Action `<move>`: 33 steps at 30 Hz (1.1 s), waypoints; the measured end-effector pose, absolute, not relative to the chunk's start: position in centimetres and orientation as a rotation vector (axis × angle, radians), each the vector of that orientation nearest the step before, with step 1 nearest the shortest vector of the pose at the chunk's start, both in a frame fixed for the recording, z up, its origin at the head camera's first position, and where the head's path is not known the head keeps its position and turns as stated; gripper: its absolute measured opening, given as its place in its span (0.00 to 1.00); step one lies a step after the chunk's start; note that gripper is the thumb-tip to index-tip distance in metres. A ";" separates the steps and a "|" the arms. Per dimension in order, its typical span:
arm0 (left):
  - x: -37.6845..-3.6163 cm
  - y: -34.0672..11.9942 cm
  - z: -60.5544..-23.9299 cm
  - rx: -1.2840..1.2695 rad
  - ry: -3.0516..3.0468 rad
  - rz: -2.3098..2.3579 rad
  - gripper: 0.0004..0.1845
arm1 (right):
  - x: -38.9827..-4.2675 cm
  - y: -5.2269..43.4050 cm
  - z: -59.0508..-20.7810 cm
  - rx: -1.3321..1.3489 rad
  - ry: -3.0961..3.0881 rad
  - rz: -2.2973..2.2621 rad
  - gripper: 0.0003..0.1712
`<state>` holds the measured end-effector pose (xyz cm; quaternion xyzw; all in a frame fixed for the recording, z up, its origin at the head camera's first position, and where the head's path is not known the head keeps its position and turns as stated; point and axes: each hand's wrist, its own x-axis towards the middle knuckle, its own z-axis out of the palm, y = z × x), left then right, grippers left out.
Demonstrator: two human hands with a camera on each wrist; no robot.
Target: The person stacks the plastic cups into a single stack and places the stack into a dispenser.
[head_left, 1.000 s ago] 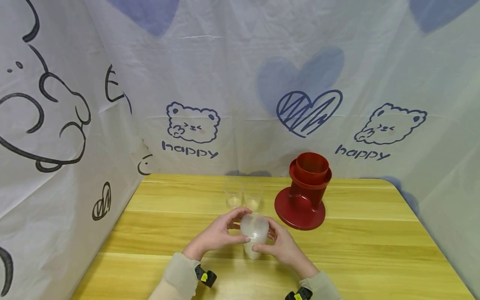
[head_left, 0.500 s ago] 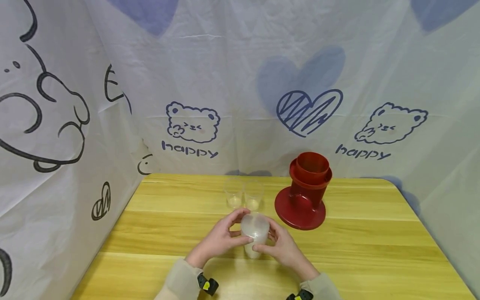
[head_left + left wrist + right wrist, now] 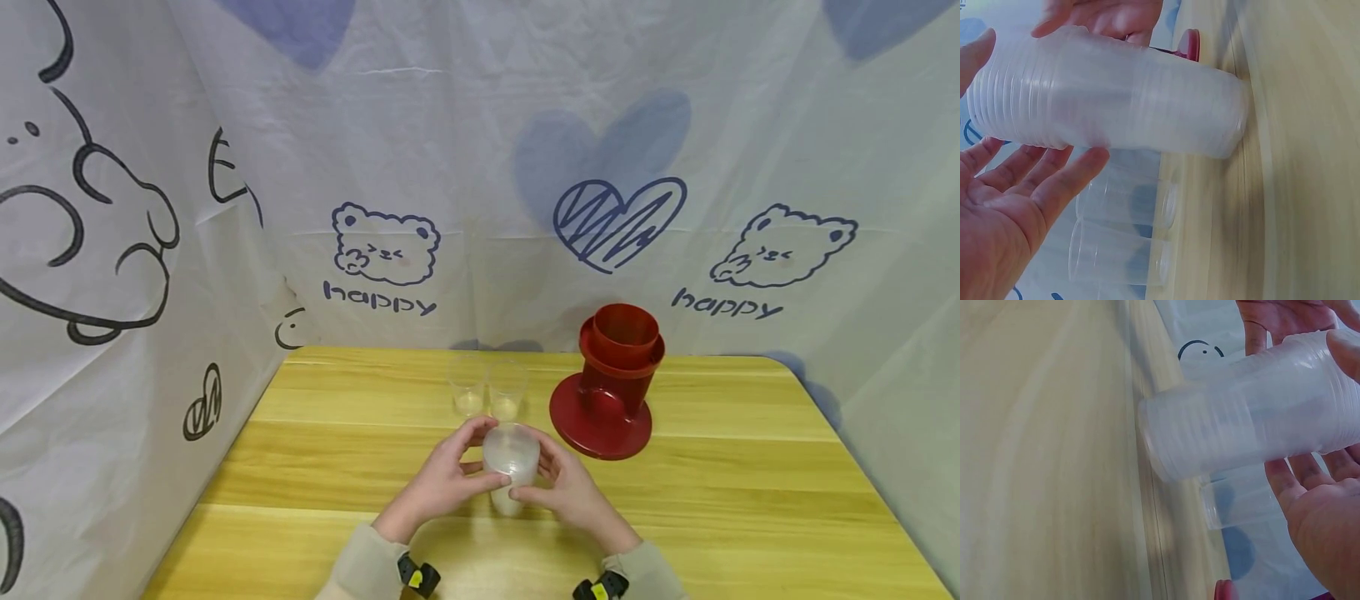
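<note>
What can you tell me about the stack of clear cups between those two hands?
The stack of cups looks like thin, see-through plastic, cloudy where layers overlap. Many cups nest inside one another, their rims forming close ridges at the wider upper end; it narrows toward the bottom. It stands roughly upright, nearer the person than two separate cups. The left hand and right hand hold it from either side. Whether its base touches the wooden table is hard to tell.

Cup stack (image 3: 510, 458): between left hand (image 3: 448, 473) and right hand (image 3: 562, 483)
Two cups (image 3: 470, 402): on table (image 3: 750, 500), side by side, behind stack
Tubular stand (image 3: 617, 390): right of cups
</note>
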<state>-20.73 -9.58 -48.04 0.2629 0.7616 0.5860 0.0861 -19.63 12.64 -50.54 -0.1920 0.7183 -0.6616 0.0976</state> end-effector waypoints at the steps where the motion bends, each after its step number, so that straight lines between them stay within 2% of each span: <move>1: -20.7 -9.6 -48.0 0.779 2.278 1.741 0.36 | -19.7 12.6 -50.5 -0.566 2.126 -1.958 0.46; 11: -21.0 -10.3 -47.9 0.730 2.324 1.728 0.39 | -19.8 12.5 -50.5 -0.529 2.181 -1.917 0.46; 19: -22.7 -12.3 -48.3 0.701 2.418 1.833 0.33 | -19.8 12.1 -50.4 -0.512 2.199 -1.926 0.46; 25: -24.2 -13.2 -49.0 0.530 2.563 1.859 0.31 | -19.9 12.1 -50.4 -0.501 2.213 -1.909 0.45; 33: -26.4 -13.2 -49.4 0.337 2.744 1.784 0.34 | -20.1 12.3 -50.5 -0.520 2.188 -1.915 0.45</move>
